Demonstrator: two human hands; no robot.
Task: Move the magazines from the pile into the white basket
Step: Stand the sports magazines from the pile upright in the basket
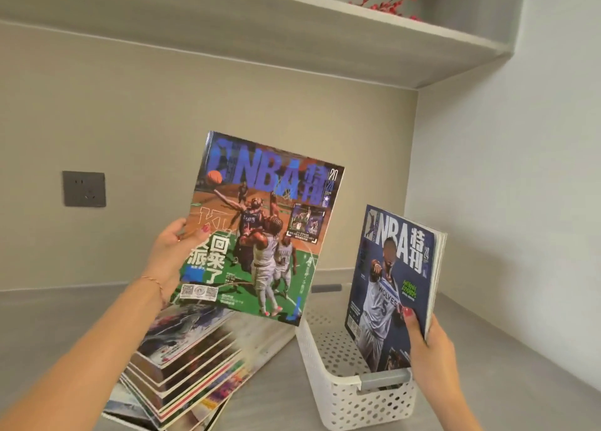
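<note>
We are holding one magazine in each hand. Our left hand [172,246] is gripping the left edge of a green-and-blue basketball magazine [260,225], thumb on the cover and fingers curled behind it. This magazine is being held tilted in the air, cover toward us, above the far end of the pile [185,362] and just left of the white basket [341,395].

Our right hand [429,349] is pinching the lower right edge of a thicker bunch of magazines [393,281], thumb pressing on the front blue cover and fingers wrapping behind. This bunch is standing nearly upright with its lower end inside the white basket, near the grey handle [385,380] on the near rim.

The pile is lying fanned out on the grey bench [48,326] to the left of the basket, below our left forearm. A dark wall socket [84,188] is sitting on the back wall, and a shelf [325,36] is running overhead, carrying red berry sprigs [390,2].
</note>
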